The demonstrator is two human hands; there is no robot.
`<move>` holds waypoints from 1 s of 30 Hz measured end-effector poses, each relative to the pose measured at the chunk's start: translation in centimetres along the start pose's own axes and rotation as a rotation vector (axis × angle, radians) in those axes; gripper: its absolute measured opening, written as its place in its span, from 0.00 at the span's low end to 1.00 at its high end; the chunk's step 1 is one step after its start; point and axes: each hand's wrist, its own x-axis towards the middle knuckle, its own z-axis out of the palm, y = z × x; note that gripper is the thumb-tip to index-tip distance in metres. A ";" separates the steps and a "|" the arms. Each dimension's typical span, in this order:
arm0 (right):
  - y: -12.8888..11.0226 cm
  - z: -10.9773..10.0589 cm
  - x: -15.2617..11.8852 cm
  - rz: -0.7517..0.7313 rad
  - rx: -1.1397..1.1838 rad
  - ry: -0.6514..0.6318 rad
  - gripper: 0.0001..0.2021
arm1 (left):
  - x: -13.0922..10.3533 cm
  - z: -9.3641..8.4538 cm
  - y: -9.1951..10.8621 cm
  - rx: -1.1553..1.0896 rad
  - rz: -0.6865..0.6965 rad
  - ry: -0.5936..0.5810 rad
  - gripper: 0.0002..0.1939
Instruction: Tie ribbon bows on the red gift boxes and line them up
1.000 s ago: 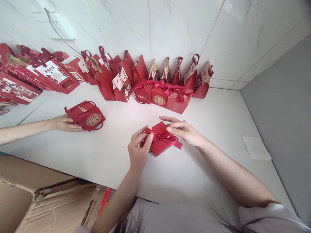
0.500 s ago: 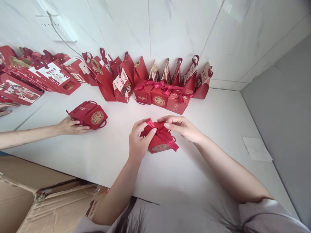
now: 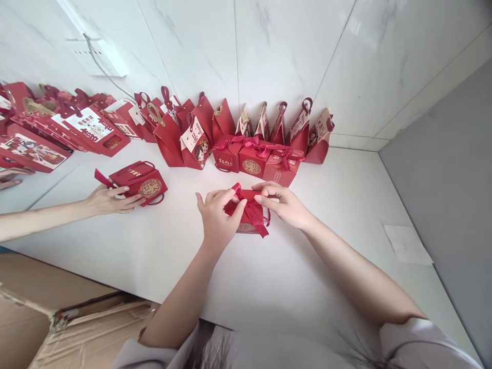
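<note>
A small red gift box [image 3: 246, 227] with gold print sits on the white table in front of me. Across its top runs a red ribbon [image 3: 254, 212], tied or looped in the middle, one tail hanging over the near side. My left hand [image 3: 218, 214] pinches a loop of this ribbon between thumb and forefinger at the box's left. On the other side, my right hand [image 3: 282, 204] has its thumb and fingertips closed on the ribbon near the knot. A twisted cord handle shows at the box's right edge.
Another person's hand [image 3: 115, 199] rests on a second red box [image 3: 142, 182] at the left. Three ribboned boxes [image 3: 253, 163] and a row of red favour bags stand along the tiled wall. An open cardboard carton [image 3: 88, 333] is at lower left; a white paper [image 3: 407, 244] lies right.
My hands have shifted slightly with the box, which has turned a little. My left fingers have spread somewhat. The other person's box has turned, its ribbon end now sticking out left.
</note>
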 end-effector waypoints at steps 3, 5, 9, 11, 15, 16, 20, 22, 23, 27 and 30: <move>-0.3 -0.1 0.2 0.003 -0.018 -0.039 0.17 | 0.5 -1.3 -0.2 0.006 0.015 -0.090 0.04; -0.3 0.0 0.4 0.001 -0.017 -0.043 0.18 | 0.8 -2.2 -0.5 -0.045 -0.030 -0.190 0.06; -0.2 0.1 0.6 -0.004 0.014 -0.046 0.19 | 0.9 -3.1 -0.7 -0.192 -0.140 -0.396 0.16; -0.2 0.2 0.7 -0.012 0.025 -0.056 0.18 | 0.7 -3.0 -0.7 -0.219 -0.150 -0.407 0.20; -0.1 0.3 0.7 -0.018 0.022 -0.066 0.18 | 0.2 -1.5 -0.5 -0.191 -0.143 -0.169 0.14; 0.0 0.4 0.6 -0.018 0.020 -0.070 0.19 | 0.0 -1.0 -0.5 -0.187 -0.147 -0.101 0.13; 0.3 0.5 0.4 -0.024 0.021 -0.083 0.19 | -0.6 0.4 -0.8 -0.278 -0.191 -0.065 0.15; 0.2 0.4 0.3 -0.016 0.029 -0.105 0.19 | -1.0 0.7 -1.1 -0.370 -0.240 -0.105 0.17; 0.1 0.3 0.2 -0.006 0.030 -0.120 0.19 | -1.2 0.7 -1.2 -0.404 -0.266 -0.114 0.18; -0.2 0.1 0.1 0.031 0.012 -0.149 0.20 | -1.6 0.7 -1.6 -0.411 -0.318 -0.126 0.15; 0.1 0.1 0.2 0.029 0.017 -0.130 0.20 | -1.6 0.6 -1.6 -0.401 -0.310 -0.134 0.18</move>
